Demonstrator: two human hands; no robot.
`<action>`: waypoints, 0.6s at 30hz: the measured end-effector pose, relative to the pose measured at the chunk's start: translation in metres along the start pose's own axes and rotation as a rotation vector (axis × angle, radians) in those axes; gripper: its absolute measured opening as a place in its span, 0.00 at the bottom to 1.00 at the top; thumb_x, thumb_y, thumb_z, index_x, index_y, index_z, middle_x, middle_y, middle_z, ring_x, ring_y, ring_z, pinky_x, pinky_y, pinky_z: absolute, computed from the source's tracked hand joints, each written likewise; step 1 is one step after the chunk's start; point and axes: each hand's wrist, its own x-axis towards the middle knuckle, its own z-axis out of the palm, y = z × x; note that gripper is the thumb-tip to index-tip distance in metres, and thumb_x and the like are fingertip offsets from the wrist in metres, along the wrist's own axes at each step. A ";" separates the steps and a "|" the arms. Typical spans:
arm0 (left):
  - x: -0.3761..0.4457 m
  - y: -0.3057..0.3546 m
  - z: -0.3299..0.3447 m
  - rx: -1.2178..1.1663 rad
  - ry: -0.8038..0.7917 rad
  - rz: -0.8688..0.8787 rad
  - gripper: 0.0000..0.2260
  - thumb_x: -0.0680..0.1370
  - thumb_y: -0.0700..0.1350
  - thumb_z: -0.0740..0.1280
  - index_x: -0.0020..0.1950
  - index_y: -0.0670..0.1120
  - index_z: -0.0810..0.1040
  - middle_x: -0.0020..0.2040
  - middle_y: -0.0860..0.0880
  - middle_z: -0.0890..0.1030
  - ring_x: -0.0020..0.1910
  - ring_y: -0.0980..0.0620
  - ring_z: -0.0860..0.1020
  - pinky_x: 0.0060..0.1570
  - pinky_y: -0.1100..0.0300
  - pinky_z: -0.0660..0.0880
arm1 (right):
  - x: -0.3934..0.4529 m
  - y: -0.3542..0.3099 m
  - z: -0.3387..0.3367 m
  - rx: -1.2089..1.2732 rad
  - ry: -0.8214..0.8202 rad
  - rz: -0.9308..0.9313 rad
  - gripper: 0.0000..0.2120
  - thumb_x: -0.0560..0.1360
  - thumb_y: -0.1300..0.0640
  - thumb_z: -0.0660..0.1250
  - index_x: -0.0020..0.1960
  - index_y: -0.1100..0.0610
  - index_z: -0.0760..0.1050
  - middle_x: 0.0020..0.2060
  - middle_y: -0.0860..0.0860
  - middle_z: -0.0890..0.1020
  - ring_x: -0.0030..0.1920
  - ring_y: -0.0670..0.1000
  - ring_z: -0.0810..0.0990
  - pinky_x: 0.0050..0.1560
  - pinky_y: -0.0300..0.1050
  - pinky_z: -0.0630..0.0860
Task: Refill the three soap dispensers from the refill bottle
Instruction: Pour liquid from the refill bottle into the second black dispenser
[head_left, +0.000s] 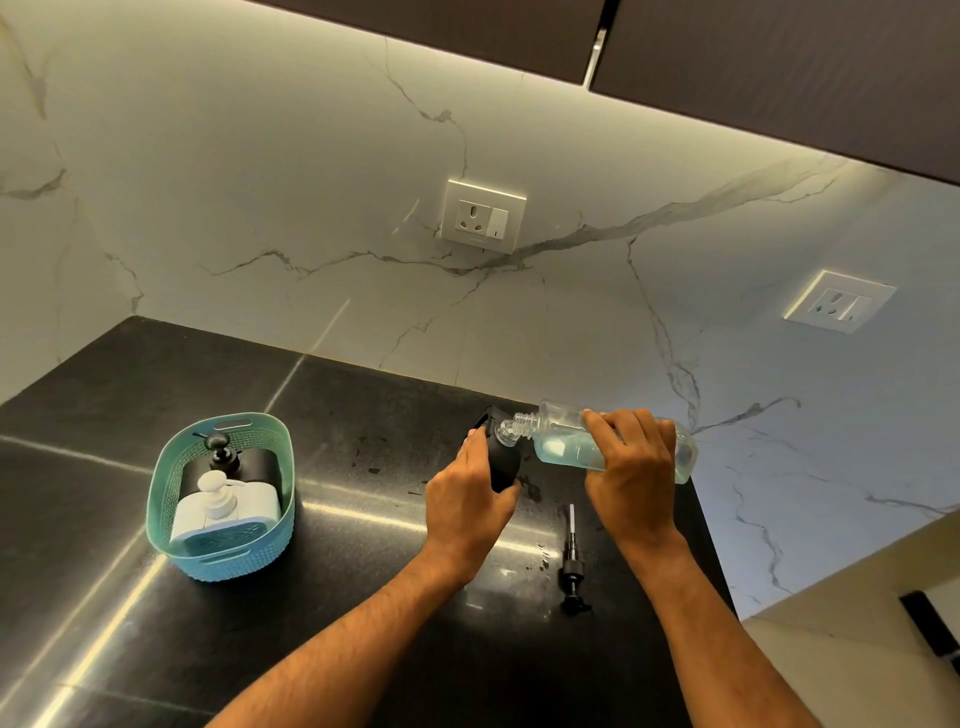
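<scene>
My right hand (631, 457) grips a clear refill bottle (566, 439) tipped on its side, pale blue liquid pooled inside. Its open neck (511, 428) meets the top of a black soap dispenser (504, 465) that my left hand (467, 499) holds on the dark counter. The dispenser's black pump head (571, 564) lies loose on the counter between my forearms. A white dispenser (221, 506) and another black dispenser (228, 460) stand in a teal basket (171, 483) to the left, pumps fitted.
The black counter (337, 597) ends at a marble wall behind and drops off at its right edge (711, 545). Small wet spots (374, 470) dot the counter near the dispenser. Two wall sockets (483, 215) sit above. Dark cabinets hang overhead.
</scene>
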 end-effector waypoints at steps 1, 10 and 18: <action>0.000 0.000 0.000 -0.003 0.001 0.001 0.32 0.74 0.55 0.76 0.73 0.46 0.69 0.60 0.48 0.83 0.53 0.49 0.84 0.47 0.57 0.84 | 0.000 0.000 0.000 -0.002 0.001 0.000 0.31 0.57 0.64 0.85 0.60 0.61 0.82 0.50 0.57 0.82 0.52 0.59 0.79 0.53 0.51 0.74; 0.003 0.000 0.002 0.005 0.007 -0.002 0.31 0.74 0.54 0.76 0.73 0.46 0.70 0.60 0.48 0.83 0.52 0.49 0.84 0.47 0.57 0.84 | 0.002 0.003 0.002 -0.014 0.004 -0.008 0.31 0.57 0.65 0.84 0.60 0.60 0.82 0.51 0.57 0.82 0.53 0.58 0.78 0.53 0.48 0.71; 0.004 0.001 0.004 0.002 0.006 0.005 0.30 0.74 0.53 0.76 0.72 0.45 0.70 0.60 0.48 0.83 0.52 0.49 0.84 0.48 0.59 0.83 | 0.004 0.006 0.004 -0.009 -0.001 -0.010 0.31 0.58 0.64 0.84 0.60 0.60 0.82 0.51 0.57 0.82 0.53 0.58 0.78 0.53 0.49 0.72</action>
